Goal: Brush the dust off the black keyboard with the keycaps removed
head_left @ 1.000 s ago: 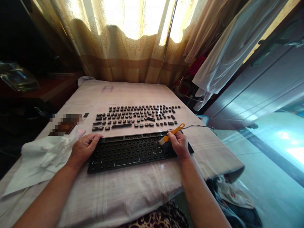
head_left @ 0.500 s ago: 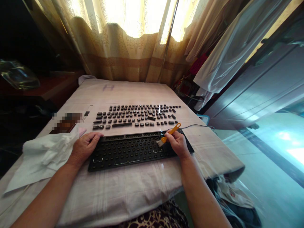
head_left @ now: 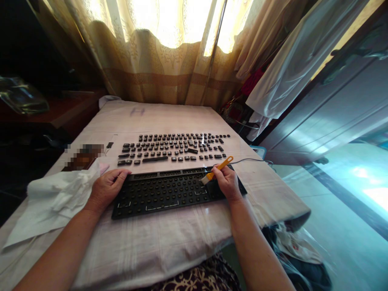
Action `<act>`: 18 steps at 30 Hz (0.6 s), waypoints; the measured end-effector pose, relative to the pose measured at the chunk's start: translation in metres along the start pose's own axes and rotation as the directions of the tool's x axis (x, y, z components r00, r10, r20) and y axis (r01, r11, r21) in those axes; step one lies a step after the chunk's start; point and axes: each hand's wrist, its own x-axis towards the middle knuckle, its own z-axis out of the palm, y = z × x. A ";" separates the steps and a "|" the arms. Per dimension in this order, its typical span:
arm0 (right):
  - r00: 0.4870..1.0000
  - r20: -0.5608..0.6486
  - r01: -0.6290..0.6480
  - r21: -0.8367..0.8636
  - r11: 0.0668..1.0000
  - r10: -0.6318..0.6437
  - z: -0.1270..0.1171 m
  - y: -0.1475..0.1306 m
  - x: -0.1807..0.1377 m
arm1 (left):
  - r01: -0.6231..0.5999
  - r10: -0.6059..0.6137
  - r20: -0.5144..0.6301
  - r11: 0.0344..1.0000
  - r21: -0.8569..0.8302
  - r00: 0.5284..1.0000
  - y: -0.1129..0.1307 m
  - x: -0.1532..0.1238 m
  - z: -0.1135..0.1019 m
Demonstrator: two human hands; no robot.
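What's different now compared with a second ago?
The right hand and its orange-handled brush shifted slightly left along the keyboard, with the bristles kept on its right part. Nothing was picked up or let go. The left hand still rests on the keyboard's left end. The keycaps and the white cloth lie as before.

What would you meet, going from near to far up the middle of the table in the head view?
black keyboard with its keys off → rows of loose keycaps → curtain
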 end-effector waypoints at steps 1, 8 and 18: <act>1.000 0.013 0.007 -0.018 1.000 -0.007 0.000 0.000 0.000 | -0.003 0.003 0.001 1.000 -0.001 1.000 0.000 0.000 0.000; 0.994 0.105 0.019 0.016 1.000 -0.021 0.000 -0.003 0.000 | -0.003 0.003 -0.006 1.000 0.005 1.000 -0.003 0.000 0.000; 0.998 -0.030 -0.045 0.075 0.996 0.047 0.001 0.002 0.001 | 0.025 -0.025 0.021 0.999 0.033 0.999 0.003 0.001 -0.002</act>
